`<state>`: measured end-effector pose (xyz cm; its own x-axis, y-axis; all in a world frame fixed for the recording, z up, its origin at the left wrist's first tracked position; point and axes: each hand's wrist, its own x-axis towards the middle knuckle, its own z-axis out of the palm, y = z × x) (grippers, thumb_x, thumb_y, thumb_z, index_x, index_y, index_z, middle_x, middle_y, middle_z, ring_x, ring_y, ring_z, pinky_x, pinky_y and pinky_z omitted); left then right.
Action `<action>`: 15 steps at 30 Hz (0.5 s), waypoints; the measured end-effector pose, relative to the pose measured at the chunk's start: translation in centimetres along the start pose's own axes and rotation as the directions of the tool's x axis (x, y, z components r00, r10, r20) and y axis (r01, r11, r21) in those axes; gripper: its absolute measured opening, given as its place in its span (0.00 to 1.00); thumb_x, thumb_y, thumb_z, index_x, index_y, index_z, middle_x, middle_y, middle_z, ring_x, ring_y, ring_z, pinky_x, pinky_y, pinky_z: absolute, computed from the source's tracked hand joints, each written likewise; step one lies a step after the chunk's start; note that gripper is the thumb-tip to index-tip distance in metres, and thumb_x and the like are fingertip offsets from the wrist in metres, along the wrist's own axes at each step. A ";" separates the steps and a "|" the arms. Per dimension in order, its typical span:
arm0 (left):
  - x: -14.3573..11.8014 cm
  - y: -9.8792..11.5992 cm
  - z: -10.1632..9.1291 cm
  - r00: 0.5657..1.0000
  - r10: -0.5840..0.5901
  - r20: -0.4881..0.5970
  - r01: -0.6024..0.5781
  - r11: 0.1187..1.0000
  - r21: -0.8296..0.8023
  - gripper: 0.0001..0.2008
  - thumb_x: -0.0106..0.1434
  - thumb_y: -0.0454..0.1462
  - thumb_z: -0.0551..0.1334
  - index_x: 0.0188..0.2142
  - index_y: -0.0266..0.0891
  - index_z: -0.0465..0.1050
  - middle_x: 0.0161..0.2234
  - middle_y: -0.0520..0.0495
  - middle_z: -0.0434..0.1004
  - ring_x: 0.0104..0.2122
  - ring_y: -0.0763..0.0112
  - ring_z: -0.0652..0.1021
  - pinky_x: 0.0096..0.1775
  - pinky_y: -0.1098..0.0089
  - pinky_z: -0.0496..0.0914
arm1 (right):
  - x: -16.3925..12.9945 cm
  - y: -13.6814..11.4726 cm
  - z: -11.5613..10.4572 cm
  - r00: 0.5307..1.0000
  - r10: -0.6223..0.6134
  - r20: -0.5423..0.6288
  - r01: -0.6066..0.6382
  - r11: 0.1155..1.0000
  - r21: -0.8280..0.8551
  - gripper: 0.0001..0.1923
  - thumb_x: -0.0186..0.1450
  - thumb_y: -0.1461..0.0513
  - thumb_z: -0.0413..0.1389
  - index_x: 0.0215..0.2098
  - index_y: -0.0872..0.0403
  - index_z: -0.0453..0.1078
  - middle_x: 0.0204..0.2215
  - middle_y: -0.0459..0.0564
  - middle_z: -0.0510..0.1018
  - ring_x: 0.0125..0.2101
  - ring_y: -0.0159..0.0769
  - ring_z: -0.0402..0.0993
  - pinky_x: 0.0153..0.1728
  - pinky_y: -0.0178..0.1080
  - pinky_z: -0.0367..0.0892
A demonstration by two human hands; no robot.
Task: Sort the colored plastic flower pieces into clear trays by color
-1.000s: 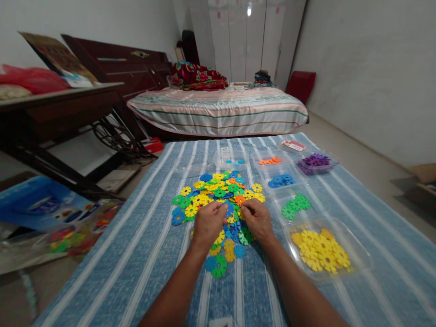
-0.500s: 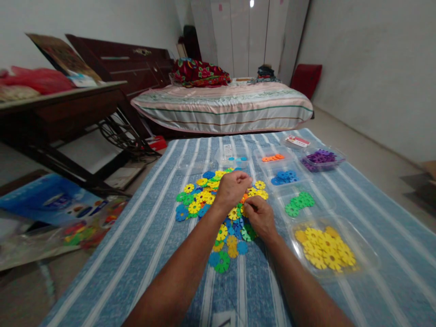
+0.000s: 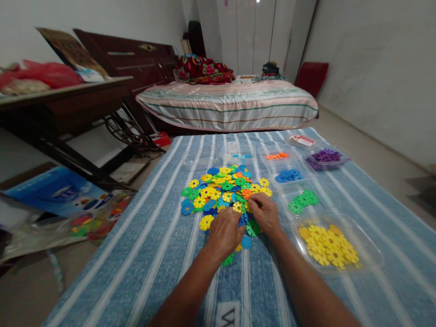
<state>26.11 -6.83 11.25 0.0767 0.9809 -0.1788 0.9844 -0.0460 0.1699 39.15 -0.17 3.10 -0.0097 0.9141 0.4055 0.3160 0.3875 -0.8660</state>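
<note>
A wide blue-and-white striped cloth (image 3: 143,254) is spread over the work surface, with a bed (image 3: 228,102) beyond it and a dark wooden table (image 3: 64,102) at the left. Along the right side of the cloth a row of clear trays is laid out: the yellow tray (image 3: 371,254) nearest, then the green pieces (image 3: 303,200), the blue pieces (image 3: 289,175), the orange pieces (image 3: 277,156) and the purple pieces (image 3: 325,156). A mixed pile of snowflake discs (image 3: 221,190) is heaped in the middle of the cloth. The left hand (image 3: 225,232) is laid palm-down on the near edge of the pile, fingers curled over discs; whether one is gripped cannot be told. The right hand (image 3: 265,213) is set just beside it, its thumb and forefinger pressed together at the pile's right edge, seemingly on a small disc, though the piece itself is hidden. The step in hand is judged to be picking single discs out of the heap by colour. For the next move, one disc would need to be separated cleanly from its neighbours and matched to the tray of its own colour
</note>
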 end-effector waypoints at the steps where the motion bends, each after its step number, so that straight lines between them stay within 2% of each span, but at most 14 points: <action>1: 0.0 0.2 -0.1 1.000 0.002 0.010 -0.002 1.000 0.011 0.09 0.62 0.40 0.61 0.40 0.40 0.75 0.43 0.41 0.76 0.47 0.58 0.75 0.45 0.65 0.67 | 0.0 0.0 0.0 1.000 0.002 0.000 -0.002 1.000 0.000 0.09 0.62 0.60 0.52 0.26 0.52 0.71 0.26 0.47 0.73 0.30 0.35 0.69 0.35 0.38 0.63; 9: 0.3 0.9 0.8 0.999 0.033 -0.004 -0.033 0.999 0.015 0.10 0.59 0.38 0.61 0.40 0.39 0.74 0.43 0.41 0.76 0.47 0.57 0.74 0.48 0.63 0.66 | -0.1 -0.4 -0.1 1.000 0.012 -0.020 -0.012 1.000 -0.003 0.09 0.61 0.60 0.52 0.26 0.52 0.72 0.26 0.46 0.74 0.30 0.35 0.68 0.35 0.38 0.63; 15: 0.4 0.6 0.9 0.999 -0.020 -0.029 0.017 0.993 -0.114 0.05 0.57 0.37 0.62 0.34 0.40 0.73 0.36 0.45 0.77 0.40 0.61 0.77 0.40 0.67 0.66 | 0.0 -0.5 0.0 1.000 -0.002 -0.022 0.002 1.000 -0.003 0.10 0.61 0.60 0.51 0.25 0.52 0.71 0.26 0.46 0.74 0.30 0.35 0.68 0.35 0.38 0.63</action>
<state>26.86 -6.60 10.35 0.0521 0.9866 -0.1545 0.9611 -0.0076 0.2760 39.04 -0.34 3.51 0.0104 0.9105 0.4134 0.3190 0.3887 -0.8644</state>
